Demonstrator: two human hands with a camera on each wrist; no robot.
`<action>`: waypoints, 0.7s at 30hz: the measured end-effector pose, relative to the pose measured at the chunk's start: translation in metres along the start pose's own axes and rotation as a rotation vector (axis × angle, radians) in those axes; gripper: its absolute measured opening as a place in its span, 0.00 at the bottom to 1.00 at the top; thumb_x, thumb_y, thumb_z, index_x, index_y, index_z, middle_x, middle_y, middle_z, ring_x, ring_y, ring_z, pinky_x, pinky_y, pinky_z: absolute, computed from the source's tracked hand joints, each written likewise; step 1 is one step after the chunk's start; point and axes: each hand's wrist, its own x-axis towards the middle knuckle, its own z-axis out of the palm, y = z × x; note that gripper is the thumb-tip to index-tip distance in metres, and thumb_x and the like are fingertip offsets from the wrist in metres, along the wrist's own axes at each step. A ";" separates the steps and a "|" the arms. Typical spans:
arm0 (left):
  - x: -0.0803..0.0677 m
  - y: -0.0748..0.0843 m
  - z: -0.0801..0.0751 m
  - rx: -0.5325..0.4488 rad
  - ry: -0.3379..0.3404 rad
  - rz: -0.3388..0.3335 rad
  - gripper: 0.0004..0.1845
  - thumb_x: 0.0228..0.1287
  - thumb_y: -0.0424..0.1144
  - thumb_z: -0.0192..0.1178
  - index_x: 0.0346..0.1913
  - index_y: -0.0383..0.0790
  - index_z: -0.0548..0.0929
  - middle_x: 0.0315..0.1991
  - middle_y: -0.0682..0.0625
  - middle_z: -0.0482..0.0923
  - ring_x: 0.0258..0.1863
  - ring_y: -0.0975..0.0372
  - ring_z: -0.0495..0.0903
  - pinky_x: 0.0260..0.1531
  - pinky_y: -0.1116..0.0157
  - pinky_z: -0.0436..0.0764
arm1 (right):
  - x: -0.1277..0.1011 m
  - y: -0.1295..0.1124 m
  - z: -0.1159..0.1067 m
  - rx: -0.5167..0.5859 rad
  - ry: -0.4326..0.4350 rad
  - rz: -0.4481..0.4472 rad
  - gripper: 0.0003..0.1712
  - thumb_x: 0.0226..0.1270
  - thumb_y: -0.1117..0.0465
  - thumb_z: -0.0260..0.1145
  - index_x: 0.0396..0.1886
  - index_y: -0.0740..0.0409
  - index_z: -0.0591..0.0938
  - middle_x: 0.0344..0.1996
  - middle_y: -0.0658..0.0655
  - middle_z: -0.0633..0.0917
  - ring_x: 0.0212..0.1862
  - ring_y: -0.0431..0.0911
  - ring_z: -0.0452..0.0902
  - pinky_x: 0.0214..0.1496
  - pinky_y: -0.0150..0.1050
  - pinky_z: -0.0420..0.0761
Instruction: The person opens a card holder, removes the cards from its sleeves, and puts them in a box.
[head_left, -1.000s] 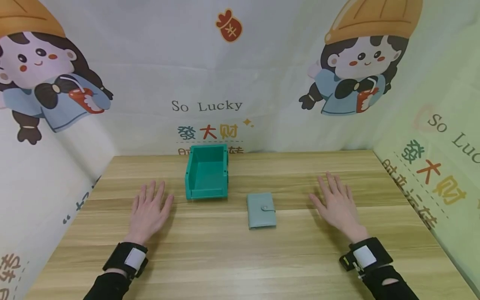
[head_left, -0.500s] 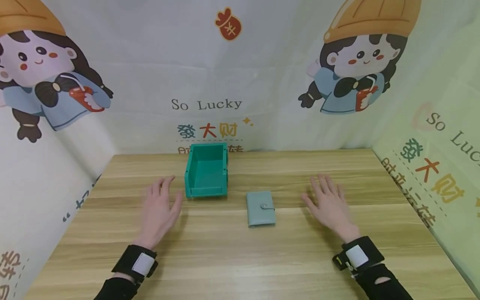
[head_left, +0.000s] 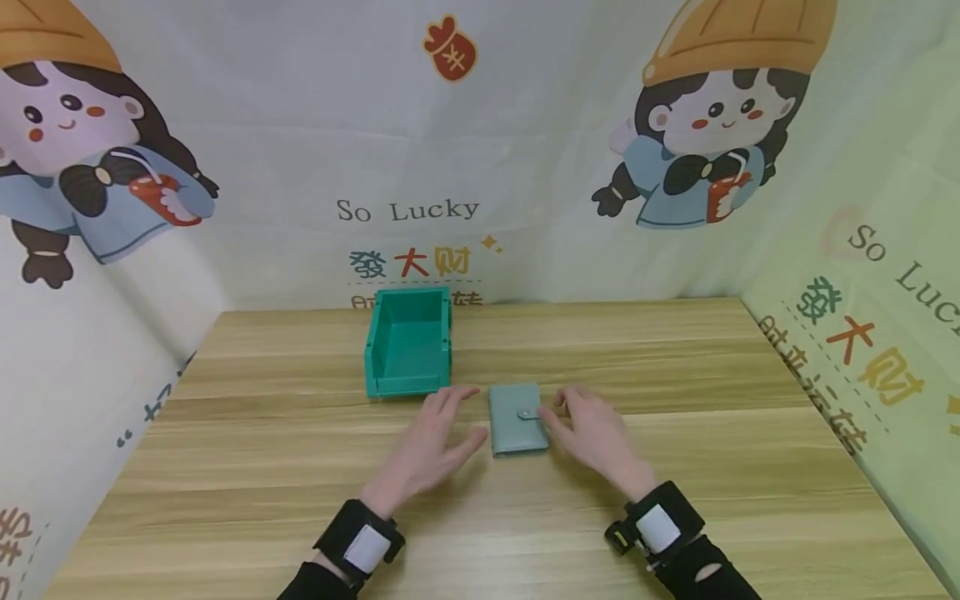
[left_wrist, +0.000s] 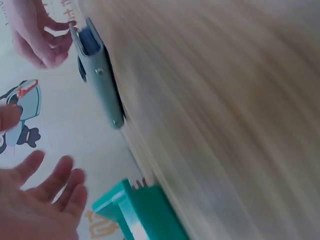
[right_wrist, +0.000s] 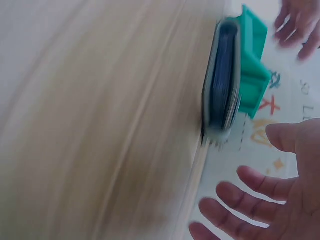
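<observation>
A pale blue-green snap wallet (head_left: 513,437) lies flat and closed on the table, its strap and button toward the right edge. My left hand (head_left: 426,454) hovers just left of it, fingers spread and relaxed, holding nothing. On the opposite side, my right hand (head_left: 600,437) has its thumb and fingers close to the wallet's right edge. In the right wrist view the fingers of the right hand (right_wrist: 250,205) are parted and apart from the wallet (right_wrist: 222,85). The left wrist view shows the wallet (left_wrist: 102,82) edge-on, with layered inserts inside.
Behind my left hand stands a green open-front plastic bin (head_left: 408,386), left of the wallet and near the table's back edge. The wood-grain table (head_left: 225,500) meets a printed cloth backdrop (head_left: 525,167) at the back and sides.
Both hands have moved inward from the sides of the table toward the wallet, the left one rightward and the right one leftward. The wallet and bin have stayed in place.
</observation>
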 end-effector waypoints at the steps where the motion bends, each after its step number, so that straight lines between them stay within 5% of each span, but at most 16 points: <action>1: 0.003 0.001 0.004 -0.027 -0.050 -0.011 0.36 0.71 0.44 0.68 0.76 0.34 0.68 0.73 0.35 0.70 0.73 0.42 0.69 0.70 0.41 0.72 | 0.002 -0.003 0.002 0.019 -0.013 0.002 0.15 0.75 0.52 0.68 0.36 0.60 0.81 0.27 0.53 0.79 0.28 0.43 0.73 0.29 0.37 0.73; 5: 0.017 0.001 0.017 -0.125 -0.215 -0.061 0.51 0.59 0.47 0.78 0.80 0.37 0.61 0.82 0.31 0.54 0.81 0.37 0.57 0.74 0.35 0.63 | 0.010 -0.012 0.012 0.070 -0.085 0.019 0.18 0.75 0.51 0.68 0.29 0.56 0.77 0.21 0.48 0.72 0.24 0.39 0.66 0.26 0.32 0.63; 9: 0.028 0.000 0.029 -0.202 -0.296 -0.111 0.57 0.52 0.45 0.82 0.81 0.39 0.59 0.84 0.30 0.45 0.81 0.35 0.49 0.75 0.34 0.59 | 0.016 -0.014 0.019 0.073 -0.123 0.073 0.22 0.72 0.46 0.71 0.26 0.54 0.73 0.22 0.48 0.71 0.25 0.40 0.67 0.26 0.33 0.64; 21: 0.050 -0.009 0.040 -0.238 -0.256 -0.138 0.55 0.45 0.36 0.85 0.76 0.32 0.64 0.77 0.34 0.62 0.74 0.38 0.61 0.73 0.39 0.63 | 0.026 -0.015 0.029 0.011 -0.148 0.095 0.28 0.70 0.43 0.72 0.21 0.51 0.69 0.17 0.45 0.66 0.20 0.38 0.62 0.22 0.31 0.59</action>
